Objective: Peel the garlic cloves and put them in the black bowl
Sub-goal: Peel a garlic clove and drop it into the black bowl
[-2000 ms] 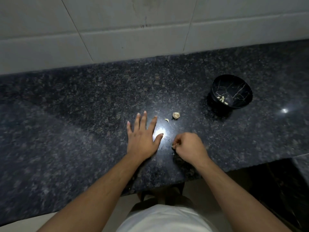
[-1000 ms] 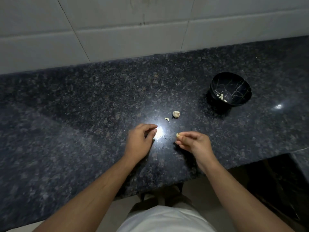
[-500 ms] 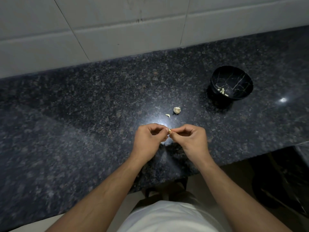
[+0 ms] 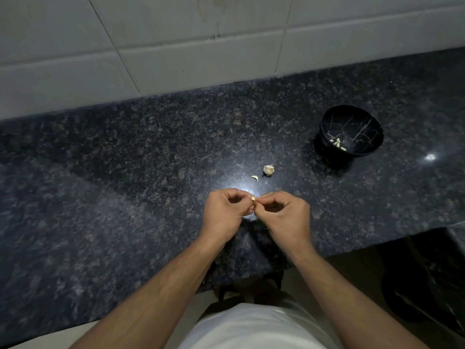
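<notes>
A small pale garlic clove (image 4: 253, 198) is pinched between the fingertips of my left hand (image 4: 225, 215) and my right hand (image 4: 284, 216), which meet just above the dark granite counter (image 4: 125, 197). Most of the clove is hidden by the fingers. Beyond the hands lie a small garlic piece (image 4: 268, 170) and a thin sliver of garlic or skin (image 4: 255, 178). The black bowl (image 4: 364, 122) with pale crack-like lines stands at the right, holding several peeled cloves (image 4: 338, 144).
A white tiled wall (image 4: 176, 46) runs behind the counter. The counter's front edge runs below my wrists, with a dark gap and dim objects (image 4: 415, 285) under it at the lower right. A light glare (image 4: 430, 157) shines near the bowl.
My left hand, flat on the counter two seconds ago, curled up and came together with my right hand, which lifted the clove. Both now pinch it. Little has moved in the last half second.
</notes>
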